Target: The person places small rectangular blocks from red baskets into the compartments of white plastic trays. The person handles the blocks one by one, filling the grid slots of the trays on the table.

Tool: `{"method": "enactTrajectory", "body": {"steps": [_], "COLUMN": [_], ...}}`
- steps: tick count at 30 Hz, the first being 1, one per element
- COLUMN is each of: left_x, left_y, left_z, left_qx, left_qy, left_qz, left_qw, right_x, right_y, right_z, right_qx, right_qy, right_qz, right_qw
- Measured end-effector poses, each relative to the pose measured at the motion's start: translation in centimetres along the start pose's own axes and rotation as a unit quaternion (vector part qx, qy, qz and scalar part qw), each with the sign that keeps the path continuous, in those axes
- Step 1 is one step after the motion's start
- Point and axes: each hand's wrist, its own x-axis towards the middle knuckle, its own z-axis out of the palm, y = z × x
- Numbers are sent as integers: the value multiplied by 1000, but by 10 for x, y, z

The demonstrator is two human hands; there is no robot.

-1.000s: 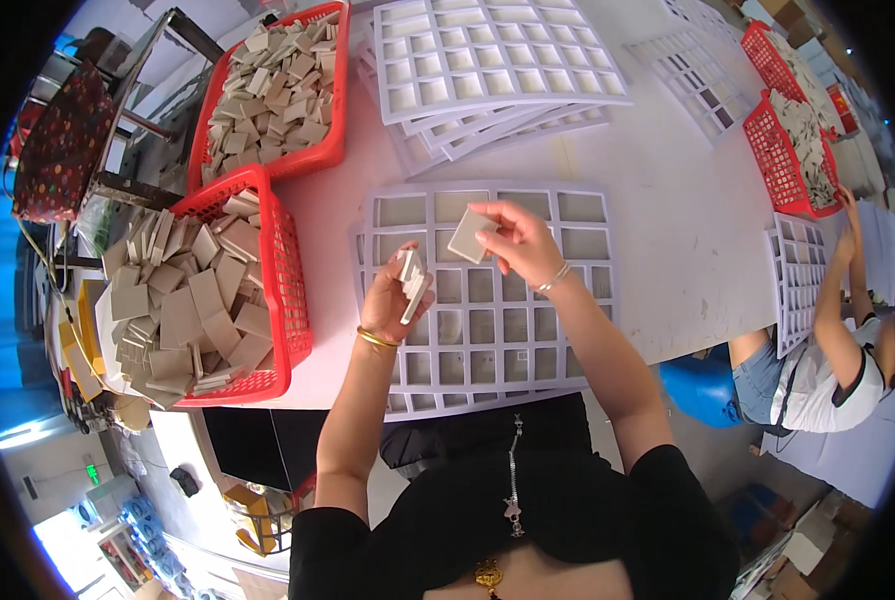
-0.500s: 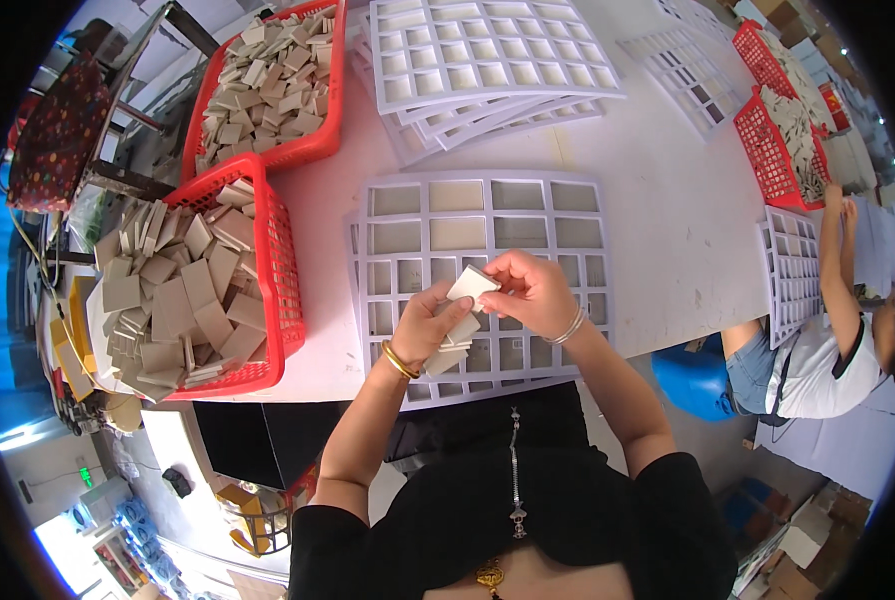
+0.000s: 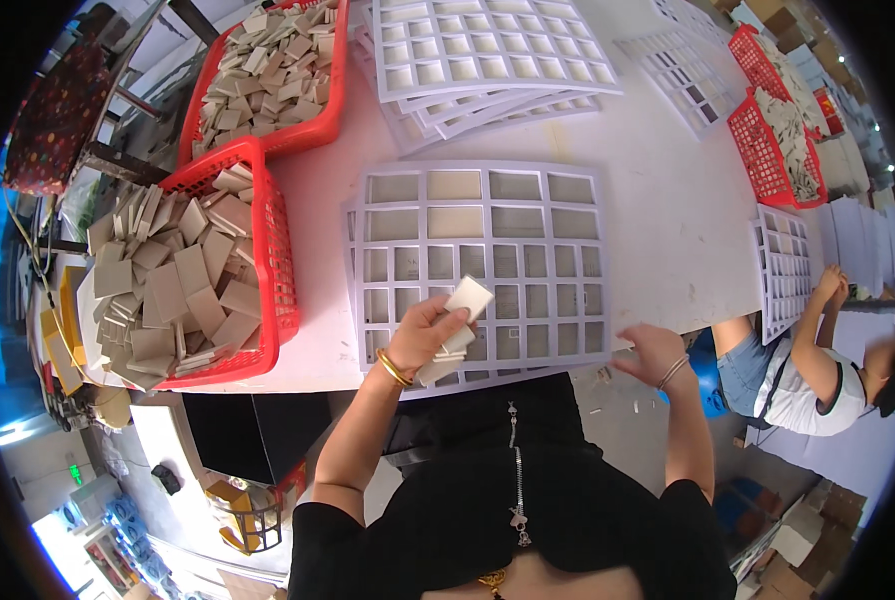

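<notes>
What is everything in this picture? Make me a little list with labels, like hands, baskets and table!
left hand: holds a small stack of pale square tiles over the near grid
right hand: open, holding nothing, off the near edge of the table
grid tray: white, flat on the table, some top cells hold tiles
near red basket: full of beige tiles, left of the grid
far red basket: also full of tiles
stacked grids: empty, piled at the far side
table: white
other person: seated at the right, arms on the table
</notes>
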Motion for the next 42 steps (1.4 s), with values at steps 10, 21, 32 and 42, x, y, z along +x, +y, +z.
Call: {"method": "enactTrajectory", "body": {"steps": [10,21,32,42], "left_x": [9,10,29,34], "left_y": [-9,-11,-7,-6], "left_z": [2,-54,-46,-28], "left_qx": [-11,-232,-191,-14], "left_qy": [59,44,95,114], "left_qz": [-5,-6,-4,88], "left_qw": [998,972,977,989], "right_x": [128,213,208,179], "right_y": [-132,-127,-135,-166], "right_z": [9,12,20,-10], "right_qx": [517,322,55,507], "right_qy": [132,115,265,-26], "right_qz": [-204,-249,-235,-186], "right_qw": [820,906,934,841]}}
